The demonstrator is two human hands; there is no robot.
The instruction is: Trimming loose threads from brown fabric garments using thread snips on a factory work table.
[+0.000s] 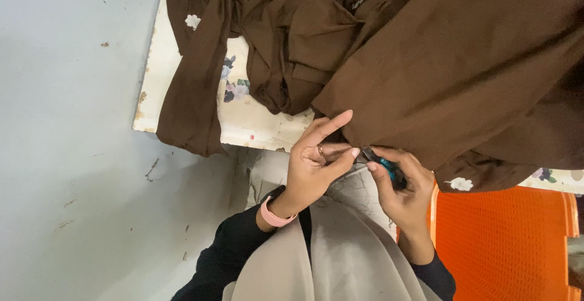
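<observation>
A large brown cloth (438,70) lies crumpled over a table and hangs off its near edge. My left hand (313,167) pinches the cloth's hem between thumb and fingers, with the index finger stretched out along the fold. It wears a ring and a pink wristband. My right hand (401,191) grips a small teal-handled thread snipper (380,161), whose metal tip touches the hem right beside my left thumb. A beige garment covers my lap below both hands.
The table (159,76) has a white floral-patterned top with a worn edge. An orange plastic chair (505,240) stands at the lower right. Grey floor (67,155) fills the left side. White embroidered flowers dot the brown cloth.
</observation>
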